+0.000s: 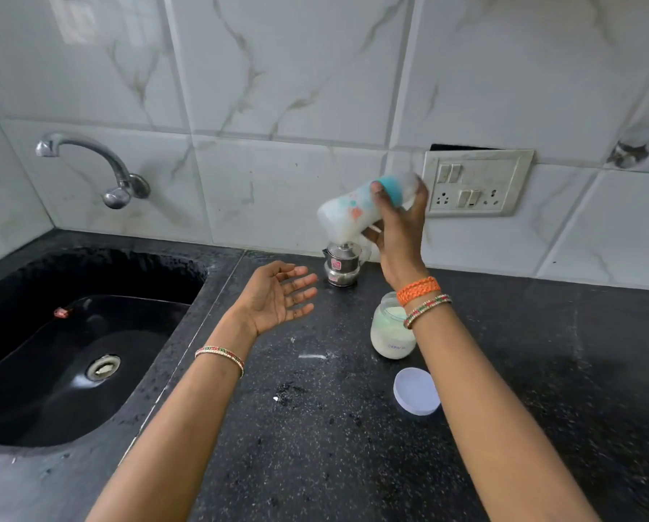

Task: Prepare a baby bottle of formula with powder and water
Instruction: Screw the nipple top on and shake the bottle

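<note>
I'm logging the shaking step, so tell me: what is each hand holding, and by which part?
The right hand grips the baby bottle near its teal collar end, the bottle tilted and blurred. The left hand holds nothing, palm open.

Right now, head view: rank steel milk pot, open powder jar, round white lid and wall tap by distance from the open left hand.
1. Steel milk pot, just right of the left hand.
2. Open powder jar, further right.
3. Round white lid, right and nearer the camera.
4. Wall tap, far left above the sink.

1 head view, looking forward and down, near counter (pixel 315 427)
</note>
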